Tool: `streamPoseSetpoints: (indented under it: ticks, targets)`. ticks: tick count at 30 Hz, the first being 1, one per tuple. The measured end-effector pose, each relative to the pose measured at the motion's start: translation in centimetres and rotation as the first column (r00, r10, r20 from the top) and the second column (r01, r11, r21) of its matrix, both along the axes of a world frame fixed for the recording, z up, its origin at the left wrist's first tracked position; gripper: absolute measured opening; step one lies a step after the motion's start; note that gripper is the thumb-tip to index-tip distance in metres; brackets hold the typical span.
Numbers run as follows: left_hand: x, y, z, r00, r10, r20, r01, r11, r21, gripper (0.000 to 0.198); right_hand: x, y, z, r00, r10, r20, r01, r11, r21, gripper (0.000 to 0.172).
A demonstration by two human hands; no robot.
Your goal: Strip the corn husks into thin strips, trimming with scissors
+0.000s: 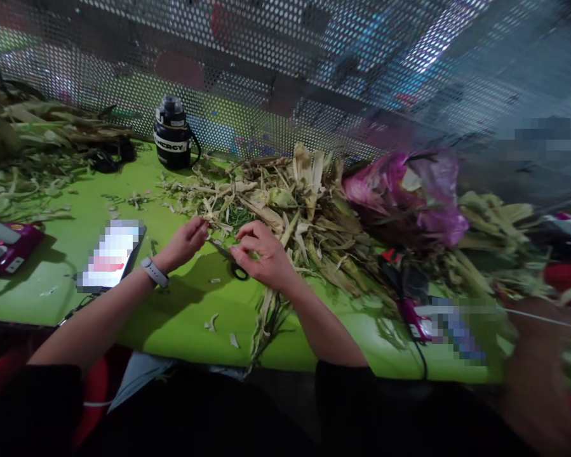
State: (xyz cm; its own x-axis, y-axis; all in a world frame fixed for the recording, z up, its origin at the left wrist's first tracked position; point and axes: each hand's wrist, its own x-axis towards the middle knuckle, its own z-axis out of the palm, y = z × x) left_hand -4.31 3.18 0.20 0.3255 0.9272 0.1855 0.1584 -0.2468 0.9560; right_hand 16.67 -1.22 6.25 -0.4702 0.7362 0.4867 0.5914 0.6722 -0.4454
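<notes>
My left hand [186,241] is pinched shut on a thin dried plant stalk [218,223] at the near edge of a heap of husks and stems [289,203]. A pale watch sits on that wrist. My right hand [261,254] is closed round a pair of black-handled scissors [232,260], whose blades point left toward the stalk. Both hands hover just above the bright green table [180,311]. A bundle of stalks [266,317] runs under my right wrist to the table's front edge.
A phone [111,254] lies left of my left hand. A black flask [172,133] stands by the perforated metal screen [285,57]. A pink plastic bag [409,190] sits at right. Another person's arm [537,355] is at far right. More husks lie at far left.
</notes>
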Motion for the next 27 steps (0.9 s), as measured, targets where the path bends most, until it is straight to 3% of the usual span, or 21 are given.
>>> streamPoseSetpoints:
  ticks: [3, 5, 8, 10, 12, 14, 19, 27]
  targets:
    - [0.3, -0.6, 0.4, 1.0, -0.028, 0.011, 0.028, 0.999, 0.033, 0.024, 0.9, 1.3, -0.4, 0.972, -0.096, -0.216, 0.052, 0.979, -0.197, 0.036]
    - [0.5, -1.0, 0.6, 0.996, -0.08, 0.048, 0.078, 0.996, 0.038, 0.027, 1.6, 2.7, -1.2, 0.923, -0.214, -0.321, 0.079, 0.919, -0.386, 0.037]
    - [0.8, -1.4, 0.9, 0.957, -0.183, 0.225, 0.201, 0.978, -0.06, 0.03, 2.1, 4.4, -2.6, 0.864, -0.219, -0.454, -0.145, 0.754, -0.641, 0.032]
    - [1.0, -1.5, 0.9, 0.921, -0.228, 0.317, 0.282, 0.95, -0.135, 0.031, 1.8, 4.9, -3.4, 0.836, -0.201, -0.51, -0.279, 0.646, -0.711, 0.038]
    - [1.2, -1.6, 0.9, 0.91, -0.276, 0.31, 0.336, 0.927, -0.163, 0.032, 1.0, 4.8, -3.9, 0.827, -0.179, -0.533, -0.343, 0.59, -0.73, 0.047]
    - [1.5, -1.7, 0.7, 0.917, -0.305, 0.256, 0.351, 0.924, -0.154, 0.033, 0.2, 4.5, -4.3, 0.827, -0.168, -0.536, -0.338, 0.614, -0.713, 0.051]
    - [2.0, -1.8, 0.3, 0.946, -0.257, 0.196, 0.291, 0.941, -0.17, 0.034, -1.0, 4.0, -5.0, 0.819, -0.217, -0.532, -0.204, 0.757, -0.621, 0.048]
    - [1.7, -2.1, 0.8, 0.931, -0.299, 0.21, 0.35, 0.895, -0.275, 0.032, -0.7, 3.4, -5.4, 0.918, -0.171, -0.358, -0.01, 0.892, -0.452, 0.046]
